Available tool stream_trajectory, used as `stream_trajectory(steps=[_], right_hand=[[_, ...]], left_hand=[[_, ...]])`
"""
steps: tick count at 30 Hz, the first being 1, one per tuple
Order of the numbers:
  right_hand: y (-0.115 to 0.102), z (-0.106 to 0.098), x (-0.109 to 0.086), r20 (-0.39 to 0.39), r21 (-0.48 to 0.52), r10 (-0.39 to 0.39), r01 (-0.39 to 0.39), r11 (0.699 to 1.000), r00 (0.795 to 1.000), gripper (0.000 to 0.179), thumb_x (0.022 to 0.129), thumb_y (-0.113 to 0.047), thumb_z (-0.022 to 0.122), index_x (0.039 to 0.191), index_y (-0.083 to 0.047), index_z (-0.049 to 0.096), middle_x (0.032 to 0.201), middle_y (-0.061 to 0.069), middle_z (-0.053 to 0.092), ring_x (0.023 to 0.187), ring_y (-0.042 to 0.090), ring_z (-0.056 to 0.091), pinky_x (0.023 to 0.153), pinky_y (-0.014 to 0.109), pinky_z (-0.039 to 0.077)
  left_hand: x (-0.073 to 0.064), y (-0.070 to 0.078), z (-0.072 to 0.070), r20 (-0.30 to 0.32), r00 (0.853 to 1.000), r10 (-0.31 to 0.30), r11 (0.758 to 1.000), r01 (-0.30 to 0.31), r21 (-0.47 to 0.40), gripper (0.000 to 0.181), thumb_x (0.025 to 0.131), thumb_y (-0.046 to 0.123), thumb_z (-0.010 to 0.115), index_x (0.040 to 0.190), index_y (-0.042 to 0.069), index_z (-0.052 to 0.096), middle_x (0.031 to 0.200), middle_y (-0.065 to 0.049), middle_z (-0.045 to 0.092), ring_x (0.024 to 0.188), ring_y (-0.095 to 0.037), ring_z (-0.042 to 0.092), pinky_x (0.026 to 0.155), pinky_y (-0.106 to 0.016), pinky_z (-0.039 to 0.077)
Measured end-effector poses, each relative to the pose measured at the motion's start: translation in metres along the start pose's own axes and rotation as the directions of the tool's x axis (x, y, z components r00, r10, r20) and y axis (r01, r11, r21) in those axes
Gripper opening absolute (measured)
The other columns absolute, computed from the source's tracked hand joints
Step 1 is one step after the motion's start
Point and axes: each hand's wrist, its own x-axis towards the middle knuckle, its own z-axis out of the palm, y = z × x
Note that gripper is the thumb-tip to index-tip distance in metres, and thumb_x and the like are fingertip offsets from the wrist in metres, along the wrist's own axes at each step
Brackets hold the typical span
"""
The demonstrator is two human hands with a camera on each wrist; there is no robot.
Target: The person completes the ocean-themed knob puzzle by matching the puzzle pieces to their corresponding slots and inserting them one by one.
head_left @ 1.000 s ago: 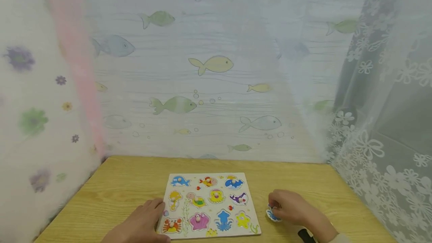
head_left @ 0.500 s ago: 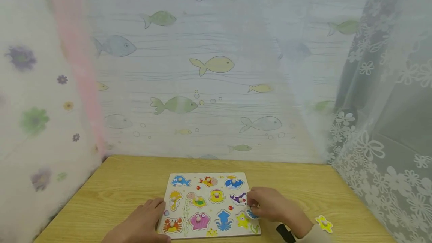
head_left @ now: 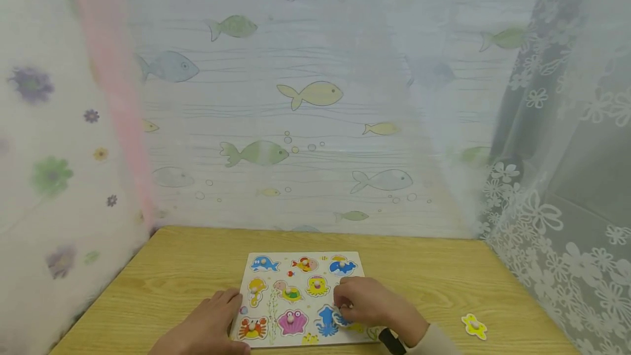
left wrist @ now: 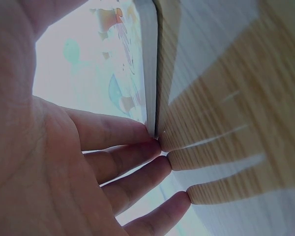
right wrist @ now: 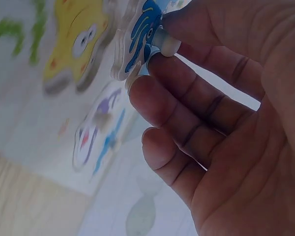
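Observation:
A wooden peg puzzle board (head_left: 308, 307) with sea-animal pictures lies on the table. My left hand (head_left: 204, 322) rests at its left edge, fingers extended; in the left wrist view the fingertips (left wrist: 148, 147) touch the board's side and the tabletop. My right hand (head_left: 367, 303) pinches a blue squid puzzle piece (right wrist: 141, 37) by its small knob (right wrist: 171, 47). This piece hovers over the board's lower right, partly covering the printed blue squid shape (head_left: 325, 323). Behind it, the right wrist view shows a yellow starfish shape (right wrist: 81, 39) on the board.
A loose yellow starfish piece (head_left: 474, 326) lies on the wooden table (head_left: 434, 267), right of the board. Several knobbed pieces, such as the crab (head_left: 253, 328) and pink shell (head_left: 292, 322), sit in the board. A fish-patterned curtain (head_left: 315, 158) hangs behind the table.
My right hand has carried the squid piece leftward from the table beside the board to above the squid shape. The starfish piece has come into sight. The left hand stays put.

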Motion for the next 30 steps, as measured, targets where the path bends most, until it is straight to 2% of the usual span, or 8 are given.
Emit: stream_trajectory(steps=[10,18,30], right_hand=[[-0.01,0.008,0.015,0.01,0.003,-0.077,0.077,0.997,0.997,0.007,0.086,-0.019,0.068,0.082,-0.024,0.065,0.074,-0.016,0.047,0.067,0.0,0.042,0.06,0.017,0.038],[-0.015,0.017,0.021,0.024,0.001,-0.073,0.073,0.997,0.997,0.006,0.087,-0.021,0.068,0.084,-0.025,0.067,0.076,-0.018,0.048,0.069,0.0,0.044,0.064,0.017,0.041],[-0.02,0.019,0.022,0.019,-0.019,-0.082,0.082,0.996,0.996,0.005,0.087,-0.021,0.068,0.085,-0.025,0.067,0.076,-0.018,0.048,0.068,-0.001,0.044,0.063,0.017,0.04]], left_hand=[[0.002,0.002,0.0,0.007,1.0,-0.017,1.0,0.017,-0.007,0.107,0.064,0.076,0.067,0.13,-0.006,0.048,0.13,-0.017,0.047,0.118,-0.037,0.045,0.092,-0.061,0.037],[0.002,0.0,0.001,0.006,1.0,-0.017,1.0,0.017,-0.004,0.106,0.064,0.075,0.068,0.129,-0.006,0.049,0.129,-0.017,0.048,0.116,-0.037,0.046,0.092,-0.06,0.037],[0.001,0.0,0.001,0.002,1.0,0.0,1.0,0.0,0.003,0.106,0.065,0.074,0.069,0.129,-0.008,0.048,0.129,-0.017,0.048,0.116,-0.037,0.046,0.09,-0.06,0.038]])
